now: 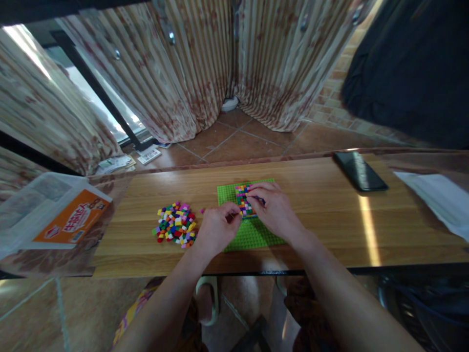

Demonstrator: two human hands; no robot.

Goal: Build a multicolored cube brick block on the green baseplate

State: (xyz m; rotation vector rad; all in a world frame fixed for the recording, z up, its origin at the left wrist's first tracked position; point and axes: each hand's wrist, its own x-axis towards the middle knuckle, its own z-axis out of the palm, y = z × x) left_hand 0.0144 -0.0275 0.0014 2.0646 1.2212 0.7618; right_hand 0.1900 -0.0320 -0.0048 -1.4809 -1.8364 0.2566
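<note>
A green baseplate (252, 232) lies flat on the wooden table (315, 220), with a patch of small multicoloured bricks (242, 198) pressed onto its far half. My right hand (273, 208) rests on that patch, fingertips pressing at its right edge. My left hand (217, 227) sits at the plate's left edge, fingers curled with thumb and forefinger pinched together near the patch; whether a brick is between them is too small to tell. A loose heap of coloured bricks (176, 223) lies on the table left of my left hand.
A black phone (359, 171) lies at the table's far right, with white paper (439, 200) beyond it. A plastic bag with an orange label (69, 222) sits at the left end. Striped curtains (205, 63) and tiled floor lie beyond the table.
</note>
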